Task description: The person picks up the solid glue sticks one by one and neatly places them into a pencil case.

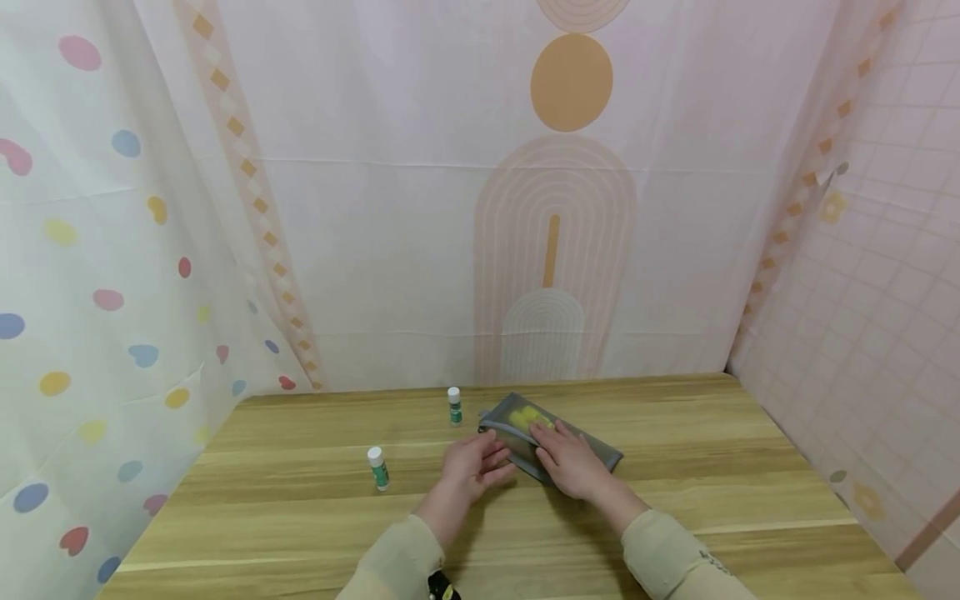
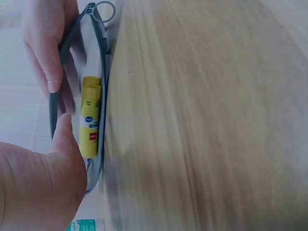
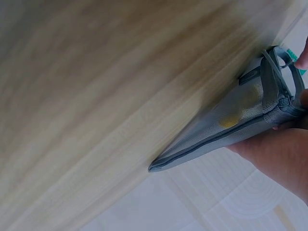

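A grey mesh zipper pouch (image 1: 600,448) lies on the table with its mouth parted toward the left. Two yellow glue sticks (image 2: 90,120) are inside it, also faintly visible through the mesh. My right hand (image 1: 573,462) lies across the pouch and grips the upper edge of its mouth, thumb on the near side (image 2: 50,72). At the opening is my left hand (image 1: 471,467), its fingers loosely bent and apart, with nothing seen between them. Its thumb (image 2: 65,134) points up beside the pouch edge; its other fingers are mostly hidden in that view.
Two small white-capped tubes with green labels stand left of the pouch, one nearer (image 1: 378,469) and one farther back (image 1: 455,407). The wooden table (image 1: 262,500) meets patterned curtains (image 1: 390,275) at the back and sides. Something black and yellow (image 1: 442,586) shows by the left sleeve.
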Demonstrator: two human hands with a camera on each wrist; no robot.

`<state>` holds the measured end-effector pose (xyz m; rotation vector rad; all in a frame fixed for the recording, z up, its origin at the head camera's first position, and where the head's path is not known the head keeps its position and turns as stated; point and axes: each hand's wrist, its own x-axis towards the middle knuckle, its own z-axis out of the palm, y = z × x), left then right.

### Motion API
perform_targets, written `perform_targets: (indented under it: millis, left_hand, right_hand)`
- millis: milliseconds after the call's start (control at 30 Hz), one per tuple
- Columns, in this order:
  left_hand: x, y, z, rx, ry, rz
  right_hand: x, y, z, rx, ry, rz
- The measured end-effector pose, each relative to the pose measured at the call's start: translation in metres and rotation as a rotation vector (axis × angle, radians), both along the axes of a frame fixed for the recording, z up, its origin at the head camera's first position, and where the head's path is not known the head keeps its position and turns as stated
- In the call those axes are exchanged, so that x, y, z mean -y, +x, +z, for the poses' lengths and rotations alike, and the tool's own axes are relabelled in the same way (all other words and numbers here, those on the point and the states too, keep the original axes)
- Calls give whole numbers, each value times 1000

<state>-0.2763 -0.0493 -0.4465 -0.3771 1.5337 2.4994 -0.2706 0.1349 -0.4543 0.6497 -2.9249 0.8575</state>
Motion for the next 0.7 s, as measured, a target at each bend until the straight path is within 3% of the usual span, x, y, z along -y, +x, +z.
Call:
perform_targets:
  millis: [700]
  left_hand:
    - [10, 14, 9, 4, 32, -40]
  right_hand:
    - [0, 0, 1, 6, -8, -2]
